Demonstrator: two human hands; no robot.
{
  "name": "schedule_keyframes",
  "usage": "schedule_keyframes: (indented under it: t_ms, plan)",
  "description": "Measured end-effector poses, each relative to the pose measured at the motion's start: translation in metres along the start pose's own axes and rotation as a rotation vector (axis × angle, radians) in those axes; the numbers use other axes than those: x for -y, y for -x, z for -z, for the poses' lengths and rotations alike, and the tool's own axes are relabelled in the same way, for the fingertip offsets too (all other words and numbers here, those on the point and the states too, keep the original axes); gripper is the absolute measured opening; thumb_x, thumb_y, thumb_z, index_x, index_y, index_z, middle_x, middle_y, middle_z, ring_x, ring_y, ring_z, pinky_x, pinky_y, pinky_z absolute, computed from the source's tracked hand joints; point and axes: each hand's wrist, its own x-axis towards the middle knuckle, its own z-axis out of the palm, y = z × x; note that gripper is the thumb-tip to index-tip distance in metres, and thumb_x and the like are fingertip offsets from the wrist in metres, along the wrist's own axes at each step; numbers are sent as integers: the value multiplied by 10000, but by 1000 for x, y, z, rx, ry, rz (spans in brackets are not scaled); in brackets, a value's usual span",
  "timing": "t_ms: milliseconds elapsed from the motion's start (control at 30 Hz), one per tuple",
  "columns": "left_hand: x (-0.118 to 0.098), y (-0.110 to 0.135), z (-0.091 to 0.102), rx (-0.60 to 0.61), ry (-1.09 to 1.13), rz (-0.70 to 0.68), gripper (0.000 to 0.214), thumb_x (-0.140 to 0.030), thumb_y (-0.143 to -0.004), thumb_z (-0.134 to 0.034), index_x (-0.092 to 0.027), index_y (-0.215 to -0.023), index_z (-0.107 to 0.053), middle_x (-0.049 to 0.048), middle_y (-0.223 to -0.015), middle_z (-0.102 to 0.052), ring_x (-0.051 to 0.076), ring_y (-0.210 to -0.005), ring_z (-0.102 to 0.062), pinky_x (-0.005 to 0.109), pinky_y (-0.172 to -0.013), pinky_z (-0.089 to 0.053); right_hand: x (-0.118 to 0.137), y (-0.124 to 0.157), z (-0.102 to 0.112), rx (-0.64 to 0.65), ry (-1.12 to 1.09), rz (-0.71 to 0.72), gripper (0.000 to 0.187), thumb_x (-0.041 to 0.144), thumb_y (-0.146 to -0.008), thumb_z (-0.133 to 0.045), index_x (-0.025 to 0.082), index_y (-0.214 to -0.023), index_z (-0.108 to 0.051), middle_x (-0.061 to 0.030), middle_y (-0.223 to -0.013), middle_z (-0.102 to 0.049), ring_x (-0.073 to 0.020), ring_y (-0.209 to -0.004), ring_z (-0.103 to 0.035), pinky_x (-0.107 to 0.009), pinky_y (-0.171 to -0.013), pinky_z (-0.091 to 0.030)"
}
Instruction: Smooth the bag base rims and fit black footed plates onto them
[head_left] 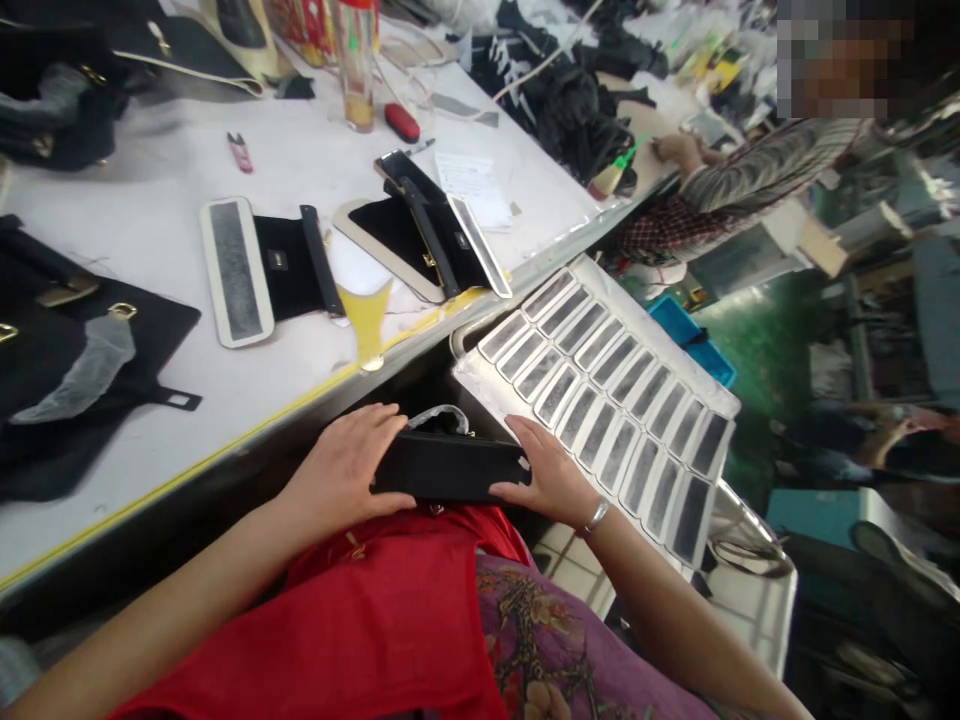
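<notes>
My left hand point(358, 462) and my right hand point(551, 475) grip the two ends of a black bag point(450, 465) above my lap. Its long, narrow flat face is turned up toward me. Behind it shows a loop in pale wrapping and a bit of gold metal; the rest of the bag is hidden. Just beyond, on the table edge, lies a yellow spatula-like scraper point(367, 318). Past that are a flat black bag piece with a white-bordered panel point(238, 272) and another partly assembled black piece with gold hardware point(431, 235).
Right of me, a board point(720, 390) carries rows of dark, white-edged panels. Black bags point(112, 400) lie at the table's left. Pink snips point(240, 153), a red object point(402, 122) and a clear cup point(356, 70) stand farther back. A co-worker's sleeve point(772, 165) shows at upper right.
</notes>
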Motion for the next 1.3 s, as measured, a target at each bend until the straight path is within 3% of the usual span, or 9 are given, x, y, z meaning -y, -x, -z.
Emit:
schedule_keyframes:
  t_ms: [67, 200, 333, 467, 600, 700, 867, 1100, 1300]
  plan:
    - [-13, -8, -15, 68, -39, -122, 864, -621, -645, -603, -150, -1328, -363, 169, -1384, -411, 323, -1274, -353, 467, -1064, -226, -9, 8, -5, -6, -75, -41, 828, 550, -702, -638, 129, -1351, -343, -173, -1343, -415, -274, -1256, -385, -457, -1045, -332]
    - [-18, -21, -34, 131, -85, -139, 826, -621, -603, -623, -124, -1241, -460, 191, -1234, -541, 334, -1123, -492, 457, -980, -323, -19, 19, -24, -66, -343, -203, 674, 417, -754, -621, 164, -1329, -374, -140, -1301, -470, -231, -1185, -472, -429, -1023, -366]
    - [-13, -25, -37, 139, -124, -124, 721, -625, -640, -568, -135, -1166, -511, 173, -1151, -583, 325, -1043, -530, 436, -900, -370, -31, 29, -37, -58, -692, -386, 567, 381, -748, -618, 174, -1253, -463, -95, -1224, -550, -208, -1109, -534, -382, -962, -428]
    - [-12, -24, -34, 164, -134, -115, 697, -628, -638, -561, -147, -1141, -529, 156, -1130, -596, 323, -1031, -541, 428, -874, -382, -39, 32, -38, -14, -955, -377, 496, 387, -766, -603, 147, -1191, -519, -73, -1119, -610, -186, -1019, -580, -335, -909, -463]
    - [-26, -29, -39, 172, -182, -122, 760, -624, -622, -593, -118, -1183, -503, 180, -1157, -582, 339, -1060, -526, 474, -950, -326, -40, 31, -36, -42, -921, -351, 434, 387, -781, -594, 155, -1146, -562, -59, -1073, -630, -184, -984, -586, -335, -903, -460]
    - [-56, -45, -54, 161, -192, -215, 814, -620, -633, -606, -104, -1244, -453, 205, -1246, -526, 355, -1141, -468, 494, -1016, -248, -42, 32, -37, -55, -881, -349, 422, 377, -786, -592, 161, -1147, -567, -53, -1069, -634, -183, -987, -583, -340, -921, -445]
    - [-103, -76, -79, 170, -119, -289, 774, -621, -712, -534, -46, -1223, -446, 222, -1202, -522, 340, -1103, -477, 436, -924, -355, -50, 34, -42, -63, -967, -342, 446, 391, -765, -615, 151, -1139, -581, -57, -1070, -633, -186, -981, -585, -331, -904, -452]
    - [-109, -84, -74, 220, -130, -224, 697, -601, -653, -588, -116, -1138, -470, 156, -1073, -561, 322, -978, -534, 421, -821, -412, -57, 33, -46, -35, -1122, -319, 427, 380, -736, -653, 145, -1090, -618, -40, -958, -659, -169, -867, -603, -295, -812, -474]
    - [-115, -80, -77, 201, -112, -193, 707, -642, -627, -596, -138, -1108, -478, 140, -1038, -578, 317, -970, -550, 420, -824, -410, -54, 41, -50, -75, -1094, -340, 410, 372, -724, -662, 145, -1062, -618, -37, -940, -650, -169, -853, -592, -297, -792, -471]
